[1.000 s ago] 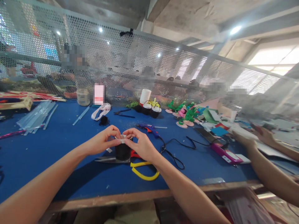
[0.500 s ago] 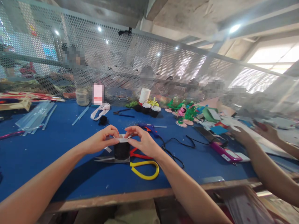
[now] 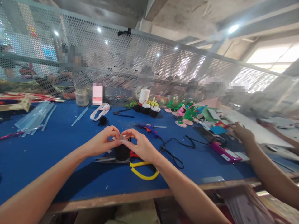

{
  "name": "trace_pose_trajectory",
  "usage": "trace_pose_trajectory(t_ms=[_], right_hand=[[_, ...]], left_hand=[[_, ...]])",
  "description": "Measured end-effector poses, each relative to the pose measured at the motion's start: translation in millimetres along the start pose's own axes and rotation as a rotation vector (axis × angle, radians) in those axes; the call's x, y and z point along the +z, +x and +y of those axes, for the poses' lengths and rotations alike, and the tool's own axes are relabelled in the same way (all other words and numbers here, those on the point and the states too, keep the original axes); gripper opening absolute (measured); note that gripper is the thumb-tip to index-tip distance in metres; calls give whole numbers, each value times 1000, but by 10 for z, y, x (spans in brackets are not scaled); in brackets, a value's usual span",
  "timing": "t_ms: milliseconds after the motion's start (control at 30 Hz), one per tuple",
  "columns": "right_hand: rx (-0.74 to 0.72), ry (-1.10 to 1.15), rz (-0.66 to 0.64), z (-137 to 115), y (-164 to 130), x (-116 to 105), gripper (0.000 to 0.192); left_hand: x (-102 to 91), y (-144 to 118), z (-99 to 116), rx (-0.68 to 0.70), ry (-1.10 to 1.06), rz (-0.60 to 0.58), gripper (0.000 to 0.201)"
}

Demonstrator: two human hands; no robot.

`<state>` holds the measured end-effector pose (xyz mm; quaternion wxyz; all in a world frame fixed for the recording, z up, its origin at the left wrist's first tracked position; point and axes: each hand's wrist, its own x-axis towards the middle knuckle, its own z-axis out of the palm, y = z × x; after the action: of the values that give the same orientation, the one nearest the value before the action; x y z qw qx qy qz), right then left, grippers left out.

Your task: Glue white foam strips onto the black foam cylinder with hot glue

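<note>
My left hand (image 3: 104, 141) and my right hand (image 3: 137, 141) meet over a small black cup (image 3: 121, 152) on the blue table. Fingertips of both are pinched on a white strip (image 3: 123, 140) at the cup's rim. The fingers cover most of the rim, so how far the strip touches it is hard to see. The cup stands at the blades of large scissors (image 3: 145, 178) with one yellow and one red handle, the red one partly behind my right hand. Beyond my hands lies a blue glue gun (image 3: 149, 128) with a black cord.
Behind are a white ribbon (image 3: 101, 111), pliers (image 3: 123, 113), two black-and-white little buckets (image 3: 154, 111) and green flower-like crafts (image 3: 189, 115). Clear glue sticks (image 3: 35, 116) lie left. At right, a co-worker's hand (image 3: 244, 133) reaches past a purple device (image 3: 225, 153). A perforated screen (image 3: 112, 68) borders the table.
My hands have drawn closer together over the cup. The white strip, which ran along the rim between them, is now mostly hidden by fingers. The co-worker's hand has shifted slightly.
</note>
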<state>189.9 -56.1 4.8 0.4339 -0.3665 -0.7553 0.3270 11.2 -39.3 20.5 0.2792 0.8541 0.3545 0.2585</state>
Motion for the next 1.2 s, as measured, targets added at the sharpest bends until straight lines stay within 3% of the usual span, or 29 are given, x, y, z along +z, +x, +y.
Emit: trace_pose_trajectory(t_ms=[433,733,800,933,1033,1100,1167,1200], right_hand=[[-27,28,-80,38,-5,-76,27],[81,199,-78,89,29,-97,27],[82,249,-27,101,43,-112,28],[134,134,276,189,102,-231,28],[174,-31,468,306,167,-424,35],[185,-101,525,363,197,-547,34],[183,-151,478,366,193,-605,23],[179,-177,394,341,173,-599,17]], left_hand=[[-30,-11,-43,36,-8,-42,18],[-51,-11,-69,39,1,-49,17],[-59,-8,-73,31,-19,-51,18],[-76,4,-81,-6,-84,-53,24],[-92,21,-101,-17,-154,13,28],[-107,32,-129,-58,-192,114,28],[-128,41,-169,-144,-215,245,29],[-142,45,-192,-191,-220,314,29]])
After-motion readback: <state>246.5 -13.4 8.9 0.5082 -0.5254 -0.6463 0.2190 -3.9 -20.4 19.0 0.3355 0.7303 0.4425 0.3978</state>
